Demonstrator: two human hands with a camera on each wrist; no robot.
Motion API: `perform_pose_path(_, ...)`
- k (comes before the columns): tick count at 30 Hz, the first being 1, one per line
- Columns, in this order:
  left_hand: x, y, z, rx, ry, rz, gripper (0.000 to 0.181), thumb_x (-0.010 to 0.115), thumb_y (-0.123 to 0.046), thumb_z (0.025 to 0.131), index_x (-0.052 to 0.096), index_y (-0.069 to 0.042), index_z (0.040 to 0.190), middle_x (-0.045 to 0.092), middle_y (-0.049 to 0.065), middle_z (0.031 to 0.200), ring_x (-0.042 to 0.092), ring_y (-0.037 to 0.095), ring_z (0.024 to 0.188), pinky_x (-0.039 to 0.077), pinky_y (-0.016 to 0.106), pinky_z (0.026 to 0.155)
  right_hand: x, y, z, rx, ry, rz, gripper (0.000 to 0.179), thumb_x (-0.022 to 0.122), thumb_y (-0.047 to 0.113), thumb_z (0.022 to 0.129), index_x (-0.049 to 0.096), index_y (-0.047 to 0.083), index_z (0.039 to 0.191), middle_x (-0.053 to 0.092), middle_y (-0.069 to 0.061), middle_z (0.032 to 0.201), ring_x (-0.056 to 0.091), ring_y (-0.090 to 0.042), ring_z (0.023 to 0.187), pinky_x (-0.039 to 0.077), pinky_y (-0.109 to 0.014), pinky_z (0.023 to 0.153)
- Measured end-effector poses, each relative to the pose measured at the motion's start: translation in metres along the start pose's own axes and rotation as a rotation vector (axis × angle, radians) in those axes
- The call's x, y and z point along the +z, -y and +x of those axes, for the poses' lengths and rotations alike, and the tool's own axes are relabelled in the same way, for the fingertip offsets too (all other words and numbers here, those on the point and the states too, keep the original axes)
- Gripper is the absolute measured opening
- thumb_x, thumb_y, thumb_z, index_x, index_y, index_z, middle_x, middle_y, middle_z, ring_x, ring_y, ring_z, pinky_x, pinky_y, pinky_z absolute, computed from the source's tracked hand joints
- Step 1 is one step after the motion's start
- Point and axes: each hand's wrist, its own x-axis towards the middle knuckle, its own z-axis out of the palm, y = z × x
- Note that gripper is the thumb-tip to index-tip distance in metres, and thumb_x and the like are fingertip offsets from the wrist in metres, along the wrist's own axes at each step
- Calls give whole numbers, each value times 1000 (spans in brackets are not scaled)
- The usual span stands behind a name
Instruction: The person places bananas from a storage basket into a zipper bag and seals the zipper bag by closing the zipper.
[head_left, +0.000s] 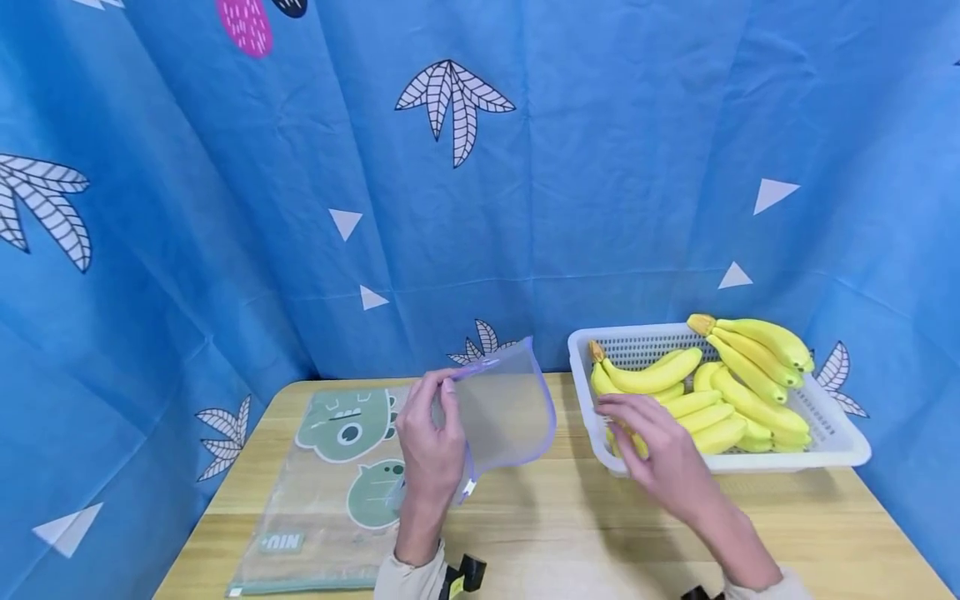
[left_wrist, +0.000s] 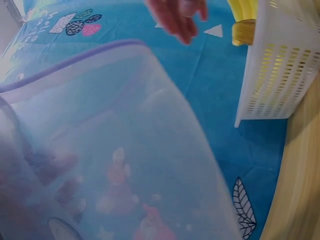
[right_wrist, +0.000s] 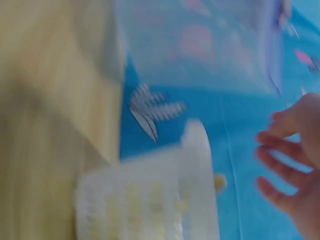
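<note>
My left hand [head_left: 433, 437] grips the rim of a translucent zip bag [head_left: 506, 408] with a purple edge and a white slider, holding it up over the table. Pink printed figures show through the bag [left_wrist: 150, 125] in the left wrist view. My right hand [head_left: 663, 454] hovers at the near left side of a white basket [head_left: 843, 442], fingers loosely bent with nothing between them. Several bunches of yellow bananas [head_left: 652, 375] fill the basket, one bunch [head_left: 757, 350] lying across its back right rim. Blur softens the right wrist view, where the right hand [right_wrist: 295, 155] appears empty.
A larger clear zip bag [head_left: 300, 508] with green cartoon animals lies flat on the left of the wooden table [head_left: 555, 533]. Behind the table hangs a blue patterned curtain [head_left: 600, 167], which also closes in both sides.
</note>
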Motion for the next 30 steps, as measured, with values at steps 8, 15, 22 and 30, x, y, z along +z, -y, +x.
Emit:
perform_pose_path(8, 2, 2, 1, 13, 20, 20, 20, 53, -8, 105, 73, -5, 102, 76, 6, 98, 71, 18, 88, 56, 30, 78, -21, -32, -2, 257, 223, -27, 37, 81, 1, 85, 71, 7, 120, 72, -9, 120, 69, -32, 108, 57, -53, 86)
perform_pose_path(15, 1, 5, -1, 8, 11, 23, 21, 52, -7, 105, 74, -6, 104, 76, 4, 99, 69, 16, 85, 53, 26, 74, -13, -39, -5, 398, 324, 7, 34, 82, 17, 89, 71, 5, 119, 74, -6, 111, 71, -27, 98, 59, -49, 81)
perform_pose_path(22, 1, 8, -6, -16, 22, 23, 22, 55, -8, 105, 77, -7, 106, 77, 4, 102, 73, 18, 95, 58, 32, 83, -5, -37, -8, 471, 336, -50, 33, 84, 22, 86, 73, 5, 112, 76, -8, 102, 73, -25, 87, 60, -48, 75)
perform_pose_path(30, 2, 10, -1, -30, 46, 30, 24, 54, -11, 106, 78, -9, 108, 78, 2, 106, 73, 18, 104, 56, 32, 91, -7, -29, -2, 486, 269, -173, 15, 78, 14, 90, 73, 3, 99, 72, -7, 82, 59, -17, 62, 52, -38, 57)
